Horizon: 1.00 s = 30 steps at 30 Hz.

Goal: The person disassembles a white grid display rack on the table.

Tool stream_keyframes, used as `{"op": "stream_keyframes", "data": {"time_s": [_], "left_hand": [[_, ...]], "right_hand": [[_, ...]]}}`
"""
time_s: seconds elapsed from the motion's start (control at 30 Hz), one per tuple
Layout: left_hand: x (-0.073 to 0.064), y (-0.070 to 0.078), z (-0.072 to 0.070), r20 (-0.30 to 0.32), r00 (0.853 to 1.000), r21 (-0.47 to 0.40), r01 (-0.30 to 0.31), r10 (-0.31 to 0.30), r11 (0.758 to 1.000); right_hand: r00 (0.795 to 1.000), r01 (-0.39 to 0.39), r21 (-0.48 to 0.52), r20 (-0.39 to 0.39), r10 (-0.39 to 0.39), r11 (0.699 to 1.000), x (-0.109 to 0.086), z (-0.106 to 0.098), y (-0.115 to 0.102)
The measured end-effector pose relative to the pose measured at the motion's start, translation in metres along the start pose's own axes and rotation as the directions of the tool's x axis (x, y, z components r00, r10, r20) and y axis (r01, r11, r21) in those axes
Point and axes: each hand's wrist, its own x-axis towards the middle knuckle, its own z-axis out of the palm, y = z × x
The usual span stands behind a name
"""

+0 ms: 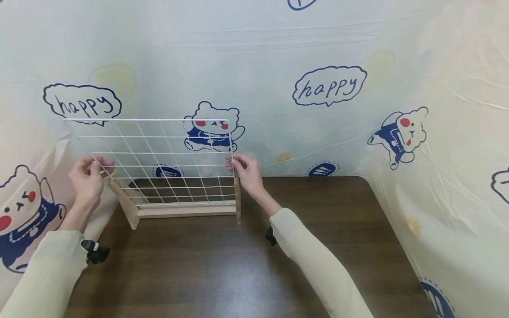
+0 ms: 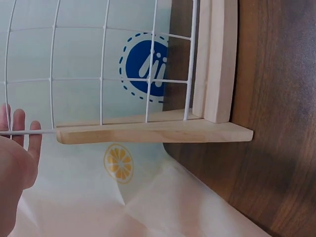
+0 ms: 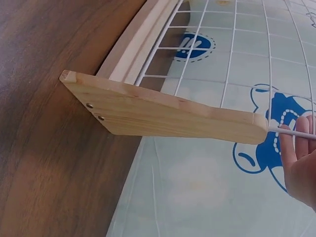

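Note:
A white wire grid panel [image 1: 171, 153] stands upright in a light wooden base [image 1: 187, 211] at the left back of the table. The base has a wooden side piece at each end: the left one [image 2: 148, 133] and the right one [image 3: 168, 111], which shows two screws. My left hand [image 1: 88, 176] pinches the panel's left edge wire just above its side piece. On the opposite edge, my right hand [image 1: 247, 173] pinches the wire above the right side piece. The panel's lower edge sits at the base's crossbar [image 2: 219, 59].
The dark wooden table [image 1: 246, 265] stretches to the front and right. A pale printed cloth [image 1: 270, 88] with bears and "happy" bubbles hangs behind and at both sides. Small black devices are on the left wrist [image 1: 95, 251] and right wrist [image 1: 271, 236].

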Motion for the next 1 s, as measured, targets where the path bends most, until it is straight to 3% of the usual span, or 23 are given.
{"op": "stream_keyframes", "data": {"time_s": [0.4,0.63,0.87,1.0], "left_hand": [[0.005,0.008,0.003,0.007,0.999,-0.028,-0.037,0.038,0.999],[0.010,0.011,-0.001,0.012,1.000,-0.041,-0.005,0.006,0.999],[0.014,0.011,-0.004,0.013,1.000,-0.121,0.013,-0.011,0.993],[0.014,0.015,-0.003,0.020,1.000,-0.119,0.023,-0.021,0.993]], "right_hand": [[1.000,0.018,0.009,0.008,-0.018,1.000,0.007,0.001,-0.009],[1.000,-0.002,-0.028,0.016,0.002,1.000,0.008,0.000,-0.015],[1.000,-0.005,0.001,0.020,0.005,1.000,0.010,0.000,-0.017],[1.000,-0.006,-0.001,0.011,0.006,1.000,0.011,0.000,-0.019]]}}
